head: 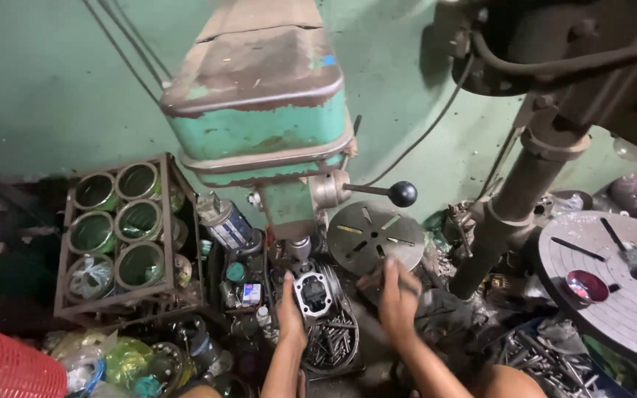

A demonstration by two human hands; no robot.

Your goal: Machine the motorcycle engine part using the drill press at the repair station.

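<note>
left hand (291, 313): fingers laid on the casting (314, 294), steadying it, not closed around it.
right hand (397, 295): blurred, fingers loosely spread, holding nothing visible.
casting: grey, sits under the drill (300, 250) spindle.
progress: part is placed; spindle is raised clear of it, lever (377, 191) untouched.

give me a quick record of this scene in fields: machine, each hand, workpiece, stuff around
machine: green bench drill press, paint worn, black-knobbed feed lever on its right
workpiece: grey metal casting with a large bore, under the spindle
left hand: left hand rests on the casting's left edge
right hand: right hand by the slotted round table; cannot tell whether it grips anything
left side: metal rack of open tins, red plastic basket
right side: second round slotted table with a small red bowl
</note>
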